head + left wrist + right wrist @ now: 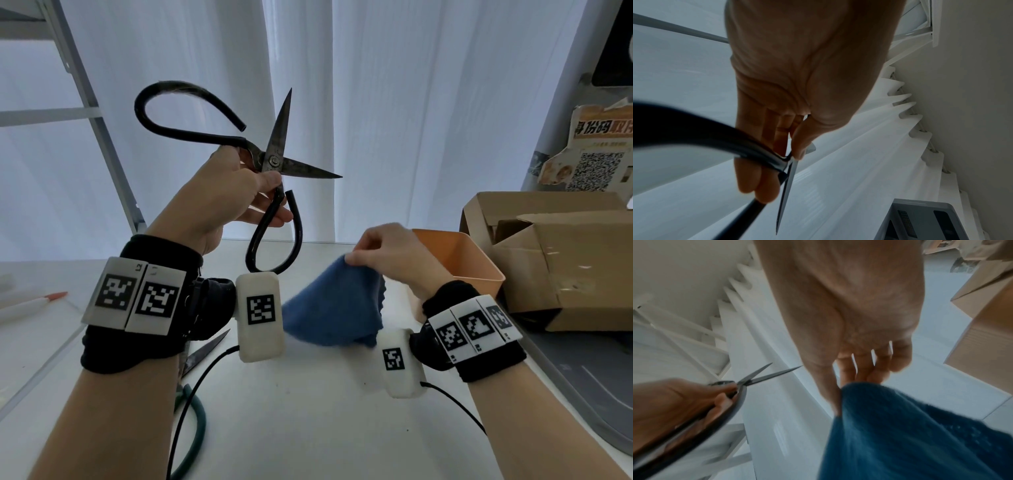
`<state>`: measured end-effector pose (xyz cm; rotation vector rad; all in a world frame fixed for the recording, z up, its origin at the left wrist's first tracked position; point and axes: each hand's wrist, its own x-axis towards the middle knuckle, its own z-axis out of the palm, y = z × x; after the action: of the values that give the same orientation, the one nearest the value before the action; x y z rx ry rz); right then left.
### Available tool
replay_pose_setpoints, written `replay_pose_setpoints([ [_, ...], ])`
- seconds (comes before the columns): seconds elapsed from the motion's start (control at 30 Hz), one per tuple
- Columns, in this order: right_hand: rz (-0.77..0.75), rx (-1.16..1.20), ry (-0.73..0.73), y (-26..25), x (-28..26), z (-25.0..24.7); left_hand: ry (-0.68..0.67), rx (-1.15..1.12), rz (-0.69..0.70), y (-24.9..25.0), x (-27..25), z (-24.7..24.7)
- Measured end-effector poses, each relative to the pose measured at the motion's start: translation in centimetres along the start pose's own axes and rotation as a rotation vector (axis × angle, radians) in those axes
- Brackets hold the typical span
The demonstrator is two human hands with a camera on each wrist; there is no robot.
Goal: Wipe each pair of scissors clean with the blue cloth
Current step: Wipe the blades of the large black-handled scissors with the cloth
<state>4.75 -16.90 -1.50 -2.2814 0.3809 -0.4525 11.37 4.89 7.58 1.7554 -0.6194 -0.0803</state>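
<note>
My left hand point(239, 188) holds a large pair of black-handled scissors point(274, 161) up in the air, pinched near the pivot, with the dark blades spread wide. In the left wrist view the fingers point(764, 178) lie along the black handle point(694, 128) and a blade point(785, 194) points away. My right hand point(387, 253) pinches the top of the blue cloth point(335, 305), which hangs down to the white table point(308, 411). The right wrist view shows the cloth point(910, 434) under my fingers and the scissors point(756, 378) at left. A second pair of scissors, green-handled point(197, 411), lies on the table under my left forearm.
An orange plastic bin point(459, 257) stands just behind my right hand. Open cardboard boxes point(555, 257) fill the right side. A white pen with an orange tip point(37, 301) lies at the left edge. White curtains hang behind the table.
</note>
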Motion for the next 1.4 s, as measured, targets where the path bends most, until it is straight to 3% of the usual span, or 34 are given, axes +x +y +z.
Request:
replay_pose_setpoints([
  [0.13,0.004,0.260,0.295,-0.4,0.3,-1.1,-0.029,0.051,0.009,-0.1,0.1,-0.3],
  [0.23,-0.017,0.504,0.367,-1.2,0.1,-1.7,-0.085,0.096,0.015,-0.1,-0.1,-0.3],
  [0.4,-0.081,0.789,0.211,-2.5,-0.9,-2.7,-0.176,0.178,0.011,-0.1,-0.2,0.1],
  [0.53,-0.179,0.835,-0.025,-3.9,-1.9,-3.0,-0.220,0.190,0.007,-0.1,-0.2,0.6],
  [0.67,-0.148,0.821,-0.199,-4.5,-2.4,-2.6,-0.220,0.197,0.025,-0.1,-0.2,1.1],
  [1.17,-0.080,0.917,-0.032,-5.1,-2.1,-0.3,-0.216,0.263,0.092,-0.3,0.0,2.3],
  [1.4,-0.066,0.944,-0.071,-5.2,-2.2,-0.3,-0.186,0.283,0.089,-0.6,0.3,2.5],
])
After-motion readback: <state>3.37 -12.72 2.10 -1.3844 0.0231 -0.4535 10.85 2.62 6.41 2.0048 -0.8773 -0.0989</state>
